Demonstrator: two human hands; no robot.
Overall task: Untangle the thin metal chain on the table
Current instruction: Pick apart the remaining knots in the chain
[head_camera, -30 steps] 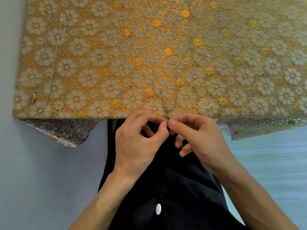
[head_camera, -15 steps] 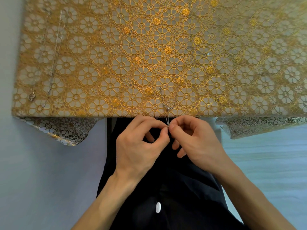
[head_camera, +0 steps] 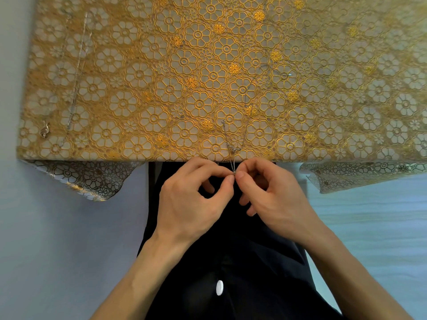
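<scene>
At the near edge of the table, about midway along it, the thin metal chain comes off the gold flowered tablecloth and drops a short way into the person's fingers. The left hand and the right hand meet tip to tip just below the edge. Each pinches the chain between thumb and forefinger, with the other fingers curled loosely underneath. A small clump of links lies on the cloth just above the pinch. One short end runs from it toward the far side and finishes in a ring, and a fainter strand trails away to the far right.

This looks like the picking-apart step, with the tangle not yet freed. The next move likely calls for small opposing pulls, loosening a loop rather than tightening it. Hard tugging could cinch the clump or drag the chain off the table.

A second chain lies well apart at the far left, with a pendant near it.
</scene>
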